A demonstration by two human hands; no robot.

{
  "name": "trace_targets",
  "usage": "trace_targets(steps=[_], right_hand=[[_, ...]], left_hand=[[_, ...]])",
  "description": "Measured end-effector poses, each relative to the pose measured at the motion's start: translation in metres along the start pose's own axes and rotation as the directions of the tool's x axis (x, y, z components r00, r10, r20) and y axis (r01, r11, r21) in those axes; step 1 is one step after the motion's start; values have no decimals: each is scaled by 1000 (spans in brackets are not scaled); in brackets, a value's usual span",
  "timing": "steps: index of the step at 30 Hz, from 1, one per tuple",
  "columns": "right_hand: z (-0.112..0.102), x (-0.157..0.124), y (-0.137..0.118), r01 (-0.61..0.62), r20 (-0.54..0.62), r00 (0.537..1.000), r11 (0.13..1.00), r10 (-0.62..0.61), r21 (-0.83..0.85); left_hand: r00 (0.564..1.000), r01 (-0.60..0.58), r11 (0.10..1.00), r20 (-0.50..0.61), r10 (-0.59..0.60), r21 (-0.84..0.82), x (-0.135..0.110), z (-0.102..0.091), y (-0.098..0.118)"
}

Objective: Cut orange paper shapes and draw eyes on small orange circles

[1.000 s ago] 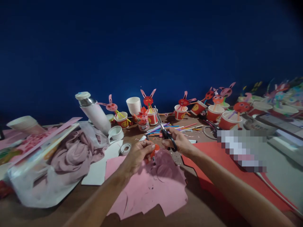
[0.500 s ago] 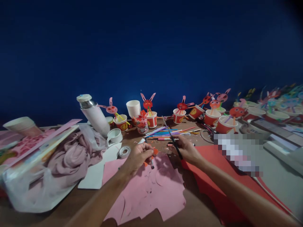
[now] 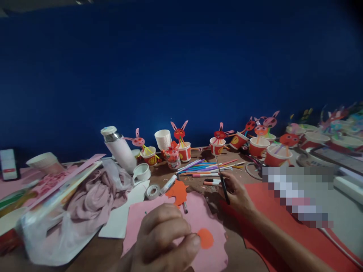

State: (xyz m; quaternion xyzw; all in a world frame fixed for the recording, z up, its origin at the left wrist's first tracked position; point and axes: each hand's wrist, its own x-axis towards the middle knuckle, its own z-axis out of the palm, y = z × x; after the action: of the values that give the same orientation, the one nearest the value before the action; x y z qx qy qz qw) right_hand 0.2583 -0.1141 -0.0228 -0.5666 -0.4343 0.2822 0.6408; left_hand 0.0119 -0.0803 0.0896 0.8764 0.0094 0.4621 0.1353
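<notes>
Close to the camera, my left hand (image 3: 167,238) is closed, with a round orange paper disc (image 3: 206,239) pinched at its thumb and fingertip. Beneath it lies a pink paper sheet (image 3: 195,204) with ragged cut edges. My right hand (image 3: 236,192) grips black-handled scissors (image 3: 224,187), seen edge-on, their thin blades pointing up and away. An orange paper scrap (image 3: 178,192) with a jagged rim rests at the pink sheet's far edge, beside a marker (image 3: 185,207).
Paper cups with rabbit-like paper figures (image 3: 179,133) line the back. A white thermos (image 3: 120,151), a mug (image 3: 141,173), tape (image 3: 153,191) and a plastic bag (image 3: 42,241) stand left. Coloured sticks (image 3: 204,166) lie mid-table. Red paper (image 3: 269,215) spreads right.
My left hand has come back toward the camera with the orange disc, leaving the orange scrap on the table. My right hand, still with the scissors, appears slightly lower and farther right.
</notes>
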Motion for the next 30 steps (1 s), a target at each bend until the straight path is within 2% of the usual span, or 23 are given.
trace_targets(steps=[1, 2, 3, 5, 6, 7, 8, 9, 10, 16, 21, 25, 30], right_hand=[[1, 0, 1, 0, 3, 1000, 1000, 0, 2], [2, 0, 1, 1, 6, 1000, 1000, -1, 2], [2, 1, 2, 1, 6, 1000, 1000, -1, 1], [2, 2, 3, 3, -7, 1000, 1000, -3, -2], [1, 2, 4, 2, -22, 1000, 1000, -2, -4], [-1, 3, 4, 1, -42, 999, 1000, -2, -6], [-3, 3, 3, 0, -66, 998, 1000, 0, -6], [-6, 4, 3, -1, -93, 996, 1000, 1, -5], [-9, 5, 2, -2, -123, 992, 1000, 1, -1], [-27, 14, -4, 10, -256, 967, 997, 9, 73], [-34, 18, -1, 22, -293, 956, 990, 19, 137], [-37, 21, 1, 31, -307, 952, 985, 23, 168], [-36, 20, 3, 60, -288, 958, 983, -7, 174]], left_hand=[[990, -23, 1000, -138, 24, 4, -3, 11, -7], [995, -10, 1000, -101, 8, -15, -6, 22, -15], [998, 52, 998, -40, -54, -38, -8, 34, -23], [969, 244, 967, -11, -245, -74, -10, 53, -38], [937, 349, 931, 13, -350, -104, -9, 62, -45], [883, 469, 874, 54, -466, -124, -8, 70, -51], [812, 583, 802, 124, -570, -133, -7, 78, -56], [723, 686, 717, 219, -655, -120, -5, 86, -60], [691, 715, 689, 270, -671, -117, -3, 95, -63], [604, 753, 650, 502, -620, -103, 9, 146, -69], [538, 746, 665, 614, -578, -28, 13, 175, -68], [482, 744, 668, 672, -562, 25, 14, 181, -70], [432, 737, 667, 684, -588, 107, 19, 164, -93]])
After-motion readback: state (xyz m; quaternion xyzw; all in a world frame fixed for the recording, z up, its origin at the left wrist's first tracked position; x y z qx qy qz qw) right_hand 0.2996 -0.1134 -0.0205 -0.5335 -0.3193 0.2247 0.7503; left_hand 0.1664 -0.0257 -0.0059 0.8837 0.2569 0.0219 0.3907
